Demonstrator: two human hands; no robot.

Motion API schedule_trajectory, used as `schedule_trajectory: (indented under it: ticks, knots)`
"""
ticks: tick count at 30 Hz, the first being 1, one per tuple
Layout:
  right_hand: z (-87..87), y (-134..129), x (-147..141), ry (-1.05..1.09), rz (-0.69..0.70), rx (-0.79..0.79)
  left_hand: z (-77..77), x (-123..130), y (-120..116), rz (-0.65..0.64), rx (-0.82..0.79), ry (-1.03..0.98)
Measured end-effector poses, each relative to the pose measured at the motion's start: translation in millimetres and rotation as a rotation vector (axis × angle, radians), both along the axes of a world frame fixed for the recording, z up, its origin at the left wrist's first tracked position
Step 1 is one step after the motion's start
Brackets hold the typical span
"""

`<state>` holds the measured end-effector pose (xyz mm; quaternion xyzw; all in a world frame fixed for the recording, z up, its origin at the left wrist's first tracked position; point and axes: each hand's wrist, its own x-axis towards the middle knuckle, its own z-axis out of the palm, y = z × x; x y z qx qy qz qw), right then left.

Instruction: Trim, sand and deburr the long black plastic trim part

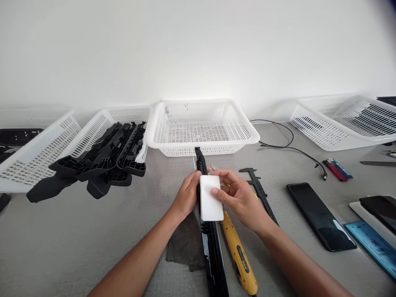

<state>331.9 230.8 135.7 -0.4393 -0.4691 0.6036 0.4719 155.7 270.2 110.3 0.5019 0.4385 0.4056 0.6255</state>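
A long black plastic part (213, 258) runs from the front edge toward the middle basket. My left hand (187, 193) grips it near its far end, fingers wrapped round its left side. In my right hand (236, 198) is a white rectangular block (211, 206), pinched with the thumb on its face and lying over the black part. The block hides a stretch of the part. Beside the part, on the right, rests a yellow-handled tool (238, 255). A dark cloth (186, 241) lies under the part to the left.
A white basket (204, 149) stands behind my hands. Black parts (107, 159) overhang another basket at the left. At the right are a caliper (261, 190), a cable (293, 149), a black phone (320, 216), red and blue items (337, 169) and another white basket (328, 138).
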Motion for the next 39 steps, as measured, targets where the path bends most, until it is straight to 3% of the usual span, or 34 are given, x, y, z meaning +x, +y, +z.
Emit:
schedule_trajectory:
  ticks: [6,11,15,19,26,32,35,39]
  knots:
    - [-1.6,1.5,3.0,-0.031,-0.048,0.004,3.8,0.5,0.6,-0.005,0.043,0.057]
    - [1.1,1.8,3.4,-0.027,-0.050,0.005,7.2,-0.2,-1.7,-0.165,0.049,0.076]
    - [2.9,3.1,6.0,-0.030,-0.066,-0.006,1.3,-1.3,-1.2,-0.207,0.018,-0.026]
    - [4.2,2.7,5.8,-0.011,-0.066,0.007,-3.2,-1.2,1.6,-0.146,-0.027,-0.096]
    - [8.3,-2.2,4.4,-0.024,0.067,-0.018,-0.5,1.1,2.6,0.002,-0.049,-0.077]
    - [14.0,-2.0,10.6,0.013,0.103,-0.036,-3.4,0.9,2.3,-0.054,-0.028,-0.080]
    - [12.5,-1.5,9.6,0.038,0.047,-0.030,-2.4,-0.4,0.9,-0.057,0.020,-0.076]
    - [7.7,0.9,7.8,0.013,-0.110,0.030,0.8,-2.8,-2.6,-0.153,0.066,-0.132]
